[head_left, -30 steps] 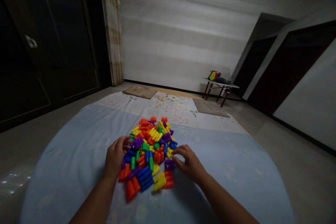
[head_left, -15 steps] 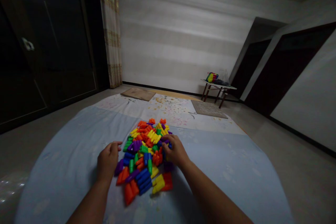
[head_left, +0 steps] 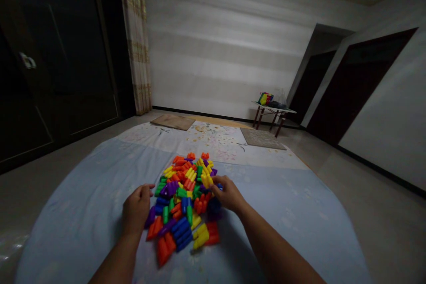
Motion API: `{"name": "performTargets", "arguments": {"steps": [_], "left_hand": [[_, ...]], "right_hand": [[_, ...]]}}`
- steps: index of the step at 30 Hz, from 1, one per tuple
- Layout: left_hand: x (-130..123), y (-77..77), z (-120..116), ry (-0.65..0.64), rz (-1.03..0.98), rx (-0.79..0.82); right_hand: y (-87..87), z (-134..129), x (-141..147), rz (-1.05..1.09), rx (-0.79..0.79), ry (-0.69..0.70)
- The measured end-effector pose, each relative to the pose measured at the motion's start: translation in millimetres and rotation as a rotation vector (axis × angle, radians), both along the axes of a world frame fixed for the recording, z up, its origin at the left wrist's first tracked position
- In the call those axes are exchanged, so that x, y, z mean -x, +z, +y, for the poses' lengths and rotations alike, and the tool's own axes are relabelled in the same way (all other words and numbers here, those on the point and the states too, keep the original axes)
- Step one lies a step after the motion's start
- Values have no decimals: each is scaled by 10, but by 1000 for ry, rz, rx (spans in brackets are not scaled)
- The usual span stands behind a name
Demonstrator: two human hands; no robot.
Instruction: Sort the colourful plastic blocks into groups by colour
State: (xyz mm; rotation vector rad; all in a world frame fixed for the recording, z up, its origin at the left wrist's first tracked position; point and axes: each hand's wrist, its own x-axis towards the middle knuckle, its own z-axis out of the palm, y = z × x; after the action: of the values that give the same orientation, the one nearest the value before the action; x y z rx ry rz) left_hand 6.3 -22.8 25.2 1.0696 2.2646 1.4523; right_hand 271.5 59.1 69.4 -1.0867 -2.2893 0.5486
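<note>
Yellow block [head_left: 207, 181]: lay at the right side of the pile [head_left: 185, 204], toward its far half, at the fingertips of the right hand [head_left: 229, 193].
Right grip: thumb and fingers were nearly closed, seemingly pinching the block by its near end; the far side of the hold was hidden.
Left hand [head_left: 136, 208]: loosely curled just beside the pile's left edge; its palm was hidden, so I could not tell whether it held anything.
Slip risk: a pinch at one end only could have let the block twist or drop back, I judged.
Snag risk: neighbours lay so tightly heaped that lifting might have dragged some along or toppled them.
Knuckle risk: the dark purple block [head_left: 214, 206] below the right hand could have been knocked aside.
Cloth [head_left: 282, 213]: wrinkled under everything; a brushing forearm might have tugged it.
</note>
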Motion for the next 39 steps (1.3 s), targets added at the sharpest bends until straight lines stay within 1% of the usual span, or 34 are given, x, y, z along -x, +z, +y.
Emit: {"name": "performTargets", "arguments": {"steps": [3, 6, 10, 12, 14, 16, 19, 22, 24, 30, 35, 39], "left_hand": [[1, -4, -4, -5, 13, 13], [-12, 28, -20, -9, 31, 25], [-89, 119, -50, -23, 133, 42], [-140, 154, -59, -41, 167, 44], [-173, 165, -62, -68, 186, 47], [-174, 154, -63, -86, 197, 59], [-125, 120, -61, -77, 188, 93], [-75, 103, -55, -52, 168, 119], [-64, 108, -51, -36, 162, 142], [-77, 133, -52, 17, 129, 173], [-42, 153, -74, 25, 105, 185], [-95, 213, -81, 19, 177, 197]], "right_hand": [[-92, 37, -276, 67, 111, -27], [-231, 70, -527, 12, 150, -104], [-386, 57, -760, -66, 99, -276], [-436, 41, -828, -77, 60, -363], [-479, 22, -864, -61, 19, -409], [-524, 1, -871, -24, -36, -384], [-594, -27, -846, 15, -115, -267], [-644, -33, -828, -4, -115, -199], [-658, -26, -840, -14, -110, -211], [-665, 0, -944, 20, -121, -336], [-638, 16, -995, 66, -123, -370], [-626, 10, -991, 60, -125, -365]]}}
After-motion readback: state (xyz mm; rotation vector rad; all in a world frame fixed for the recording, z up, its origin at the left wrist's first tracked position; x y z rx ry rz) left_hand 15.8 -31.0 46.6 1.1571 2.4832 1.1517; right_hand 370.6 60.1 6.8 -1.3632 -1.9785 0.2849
